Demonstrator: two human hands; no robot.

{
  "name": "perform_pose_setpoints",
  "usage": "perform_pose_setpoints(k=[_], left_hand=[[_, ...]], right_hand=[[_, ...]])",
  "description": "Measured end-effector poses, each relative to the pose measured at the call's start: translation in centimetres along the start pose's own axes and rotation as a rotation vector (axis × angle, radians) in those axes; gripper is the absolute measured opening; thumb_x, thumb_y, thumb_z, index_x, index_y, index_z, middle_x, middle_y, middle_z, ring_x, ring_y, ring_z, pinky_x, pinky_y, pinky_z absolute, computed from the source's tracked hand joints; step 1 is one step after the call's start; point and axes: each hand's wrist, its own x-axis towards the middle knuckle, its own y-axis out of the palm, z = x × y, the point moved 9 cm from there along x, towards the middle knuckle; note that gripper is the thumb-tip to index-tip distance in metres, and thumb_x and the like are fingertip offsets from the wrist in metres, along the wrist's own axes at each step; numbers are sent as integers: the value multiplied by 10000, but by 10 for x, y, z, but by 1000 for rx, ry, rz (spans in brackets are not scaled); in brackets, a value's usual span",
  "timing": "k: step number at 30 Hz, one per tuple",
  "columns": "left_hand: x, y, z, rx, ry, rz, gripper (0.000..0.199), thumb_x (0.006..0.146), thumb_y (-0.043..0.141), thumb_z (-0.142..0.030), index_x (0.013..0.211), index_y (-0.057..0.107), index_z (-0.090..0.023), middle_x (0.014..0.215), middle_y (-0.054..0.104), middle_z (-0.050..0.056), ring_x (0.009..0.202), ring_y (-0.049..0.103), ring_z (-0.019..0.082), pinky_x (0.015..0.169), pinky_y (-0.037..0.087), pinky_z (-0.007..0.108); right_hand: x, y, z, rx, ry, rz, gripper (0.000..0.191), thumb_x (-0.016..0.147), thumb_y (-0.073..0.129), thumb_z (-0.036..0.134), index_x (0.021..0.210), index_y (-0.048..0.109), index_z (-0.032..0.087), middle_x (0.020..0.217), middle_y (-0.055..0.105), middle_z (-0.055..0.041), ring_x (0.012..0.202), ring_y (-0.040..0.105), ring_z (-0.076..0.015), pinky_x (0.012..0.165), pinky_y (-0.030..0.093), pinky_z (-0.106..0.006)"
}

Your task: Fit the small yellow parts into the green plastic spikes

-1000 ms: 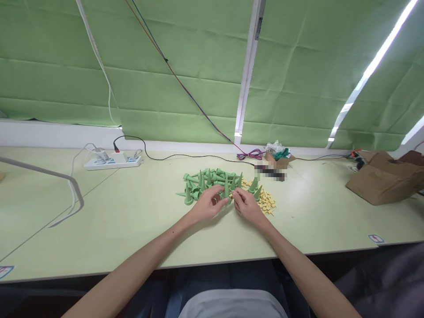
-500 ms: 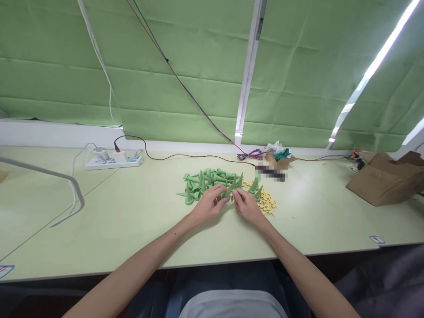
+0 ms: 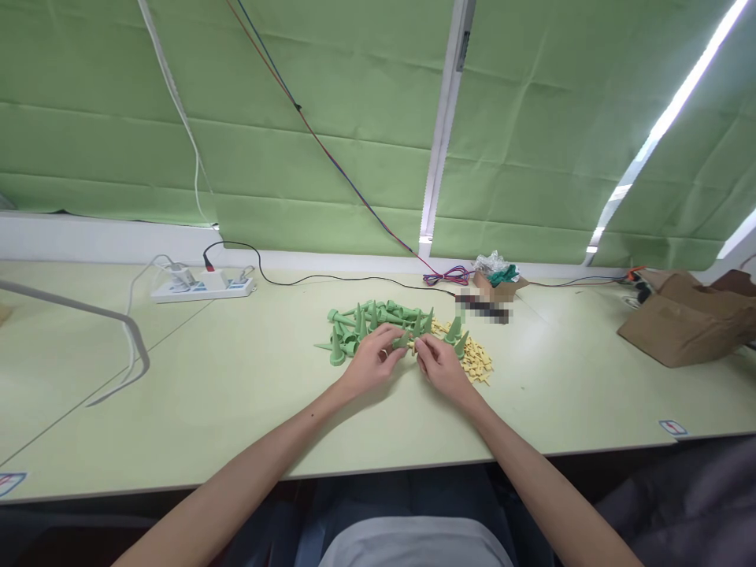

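Two bare hands meet above the bench (image 3: 265,409) in the view I follow from a distance. The left hand (image 3: 372,358) holds one green cone (image 3: 402,342) tilted between thumb and fingers, its grip narrow on the piece; the right hand (image 3: 442,366), its grip pinched nearly closed, brings what looks like a small yellow piece (image 3: 412,346) to the cone's base, mostly hidden behind the fingertips. I cannot tell whether the two parts are joined or merely touching, so I judge this unit unfinished. Just beyond the right hand, two standing cones (image 3: 453,331) rise beside a spread of loose yellow pieces (image 3: 477,362); I would guess that these are done, though their bases are too small for me to check. Behind the left hand lies a heap of green cones (image 3: 344,317), some upright, many on their sides. Going by both piles, I put the work at a fairly early stage, with plenty left to handle. Toward the back of the bench sit a white power strip (image 3: 236,290), a coil of cable (image 3: 452,276) and a small cardboard box (image 3: 501,292), while a brown carton (image 3: 673,329) rests well apart at right; a green blind (image 3: 324,189) hangs behind it all.
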Motion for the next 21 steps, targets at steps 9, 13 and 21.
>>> perform_pose_setpoints(k=[9,13,21], left_hand=[[-1,-13,13,-252,-167,-138,264,887,544,-434,815,503,-183,616,520,-38,462,461,72,440,364,186],[0,-5,21,-271,-262,-44,521,917,434,-543,584,520,-151,460,468,-21,407,448,81,424,350,205],[-4,23,33,-481,-435,196,562,813,535,-648,640,616,-119,583,583,30,438,533,106,396,389,222]], right_hand=[[-2,-8,2,26,-15,-71,333,976,413,424,725,455,210,578,457,30,517,416,-118,524,334,-246],[-3,-10,6,32,-41,-83,309,972,424,407,738,470,209,582,456,29,518,418,-119,521,332,-245],[-3,-7,6,30,-64,-51,281,975,418,399,788,508,209,593,460,28,510,421,-121,517,336,-253]])
